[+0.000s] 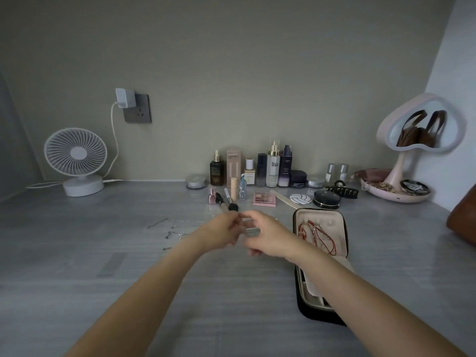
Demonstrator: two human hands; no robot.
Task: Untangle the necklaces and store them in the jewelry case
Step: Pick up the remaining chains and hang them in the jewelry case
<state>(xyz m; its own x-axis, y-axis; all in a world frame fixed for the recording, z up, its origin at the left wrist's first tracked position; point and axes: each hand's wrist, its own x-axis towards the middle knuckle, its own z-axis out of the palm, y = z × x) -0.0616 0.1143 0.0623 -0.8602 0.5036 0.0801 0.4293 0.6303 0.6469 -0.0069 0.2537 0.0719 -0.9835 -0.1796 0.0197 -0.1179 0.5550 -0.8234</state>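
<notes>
Thin silver necklaces [180, 227] lie spread in several strands on the grey table, left of my hands. Right of them the jewelry case [343, 235] lies open, black outside and beige inside, with red cords [322, 234] in its far half. My left hand [223, 234] and my right hand [268, 237] meet over the table between the chains and the case. Together they pinch a small clear packet with a silvery strip [252, 231], which is blurred. My right forearm crosses over the near half of the case.
Cosmetic bottles [273, 167], brushes [226, 200], a pink palette [264, 199], a black compact [327, 199] and a hair claw [343, 191] line the back. A white fan [76, 161] stands back left, a heart-shaped mirror stand [417, 130] back right, a brown bag [463, 220] at the right edge.
</notes>
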